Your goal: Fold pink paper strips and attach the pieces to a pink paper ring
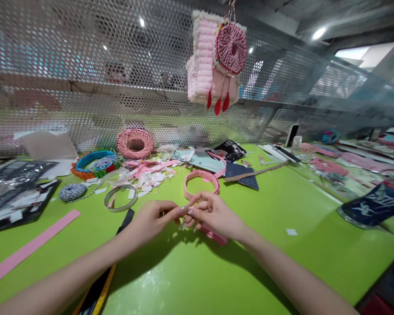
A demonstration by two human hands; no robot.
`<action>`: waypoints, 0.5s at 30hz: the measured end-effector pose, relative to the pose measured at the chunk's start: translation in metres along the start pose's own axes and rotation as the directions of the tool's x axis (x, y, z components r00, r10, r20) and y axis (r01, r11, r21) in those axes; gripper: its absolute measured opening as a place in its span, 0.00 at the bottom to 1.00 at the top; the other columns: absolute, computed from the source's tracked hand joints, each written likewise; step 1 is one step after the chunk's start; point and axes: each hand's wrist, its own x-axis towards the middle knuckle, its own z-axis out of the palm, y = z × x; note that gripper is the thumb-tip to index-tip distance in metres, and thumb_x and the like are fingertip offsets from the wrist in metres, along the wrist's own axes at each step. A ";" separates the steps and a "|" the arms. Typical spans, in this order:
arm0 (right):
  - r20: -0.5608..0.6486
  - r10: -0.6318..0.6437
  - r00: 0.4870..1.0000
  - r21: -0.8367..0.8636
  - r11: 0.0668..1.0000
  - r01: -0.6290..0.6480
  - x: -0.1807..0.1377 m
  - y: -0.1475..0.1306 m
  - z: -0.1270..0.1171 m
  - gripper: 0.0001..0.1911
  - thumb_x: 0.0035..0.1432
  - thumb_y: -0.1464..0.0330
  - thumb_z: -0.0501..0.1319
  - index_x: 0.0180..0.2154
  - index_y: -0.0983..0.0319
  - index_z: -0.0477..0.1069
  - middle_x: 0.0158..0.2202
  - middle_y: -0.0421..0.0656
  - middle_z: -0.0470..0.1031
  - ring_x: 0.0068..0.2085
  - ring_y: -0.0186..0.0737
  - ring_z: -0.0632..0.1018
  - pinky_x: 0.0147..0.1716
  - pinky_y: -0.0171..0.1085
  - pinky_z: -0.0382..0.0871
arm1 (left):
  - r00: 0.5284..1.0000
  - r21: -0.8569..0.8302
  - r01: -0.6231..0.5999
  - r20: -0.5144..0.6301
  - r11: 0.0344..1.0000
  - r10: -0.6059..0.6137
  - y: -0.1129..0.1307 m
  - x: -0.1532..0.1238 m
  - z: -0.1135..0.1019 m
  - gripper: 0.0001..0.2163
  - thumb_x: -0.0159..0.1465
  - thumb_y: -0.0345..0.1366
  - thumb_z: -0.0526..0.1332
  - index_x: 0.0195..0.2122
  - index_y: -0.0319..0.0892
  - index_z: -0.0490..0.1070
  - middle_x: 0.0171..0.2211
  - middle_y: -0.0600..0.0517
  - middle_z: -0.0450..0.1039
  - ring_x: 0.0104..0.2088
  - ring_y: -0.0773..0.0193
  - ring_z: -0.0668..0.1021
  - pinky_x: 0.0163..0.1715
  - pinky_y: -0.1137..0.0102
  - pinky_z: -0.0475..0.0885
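Observation:
Over the green table, my left hand (164, 213) and my right hand (213, 215) meet with their fingertips pinched together. Whatever they hold between them is too small or too hidden to make out. Below my right hand lies a pink piece (216, 236), partly covered by the fingers. Just beyond the fingertips stands a pink ring (186, 192) with a scalloped band. A grey-green hoop (105, 205) lies to the left of my left hand. Under my left forearm runs a black ruler-like strip (100, 286) with a yellow edge.
A pink strip (36, 245) lies at the left, near a ball of grey yarn (72, 191). Paper scraps (147, 180) and a thread-wound pink ring (121, 144) are at the back. A dark blue cup-like object (371, 205) lies at right. A woven pink ornament (231, 48) hangs above.

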 end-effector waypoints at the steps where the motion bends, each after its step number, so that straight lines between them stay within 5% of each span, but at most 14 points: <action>1: -0.007 -0.002 1.000 -0.008 1.000 0.002 0.000 0.001 0.001 0.08 0.57 0.72 0.63 0.33 0.62 0.63 0.22 0.37 0.77 0.25 0.31 0.79 0.24 0.29 0.70 | 1.000 -0.002 -0.006 -0.002 1.000 0.006 -0.001 0.000 0.001 0.22 0.65 0.48 0.50 0.27 0.37 0.75 0.22 0.52 0.74 0.23 0.67 0.69 0.23 0.74 0.59; 6: 0.005 -0.022 1.000 -0.031 0.999 0.022 0.000 0.004 0.001 0.11 0.57 0.72 0.63 0.35 0.60 0.59 0.23 0.36 0.77 0.27 0.33 0.80 0.24 0.30 0.70 | 0.999 -0.013 -0.038 -0.003 0.999 0.038 -0.006 0.002 0.005 0.20 0.65 0.45 0.50 0.26 0.38 0.74 0.23 0.52 0.75 0.24 0.66 0.72 0.25 0.74 0.63; 11: 0.035 0.029 0.999 -0.032 0.999 -0.028 0.001 0.004 -0.003 0.22 0.48 0.65 0.71 0.38 0.61 0.61 0.27 0.37 0.77 0.25 0.33 0.79 0.22 0.30 0.69 | 0.995 0.025 -0.075 -0.060 0.997 0.076 -0.008 0.003 0.006 0.16 0.65 0.41 0.53 0.27 0.39 0.74 0.23 0.52 0.74 0.25 0.66 0.72 0.26 0.74 0.62; 15: 0.129 -0.009 0.992 0.019 1.000 0.007 0.005 0.007 -0.008 0.22 0.51 0.56 0.67 0.39 0.61 0.60 0.27 0.40 0.79 0.28 0.35 0.81 0.26 0.32 0.73 | 0.985 0.061 -0.118 -0.116 0.991 0.124 -0.007 0.002 0.008 0.13 0.64 0.38 0.55 0.25 0.39 0.72 0.22 0.54 0.72 0.23 0.68 0.69 0.24 0.75 0.61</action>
